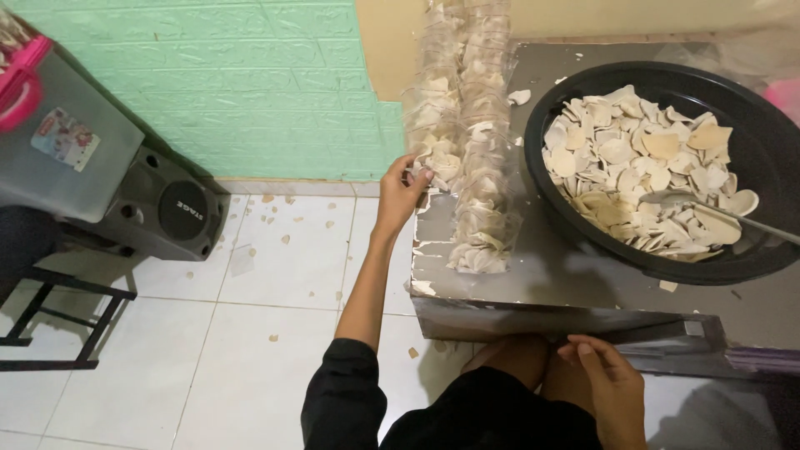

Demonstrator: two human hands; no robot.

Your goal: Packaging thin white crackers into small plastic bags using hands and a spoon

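Head view, single frame. Your left hand [401, 190] sits just left of frame centre, fingers curled and pinching the edge of the clear packets of pale crackers [461, 142]; the grip closes on a packet near the bottom of the left stack. Those packets lie in two long rows running from the top centre of the frame down to the middle, resting on the grey table [550, 283]. Your right hand [612, 387] is at lower right, fingers loosely bent, holding nothing, resting at the table's front edge by your knee. Right of the packets, a black basin [750, 125] fills the upper right, heaped with loose crackers [642, 162], a metal spoon [717, 212] lying in them. A black speaker [171, 212] stands at left on the white tiled floor [250, 333], crumbs scattered.
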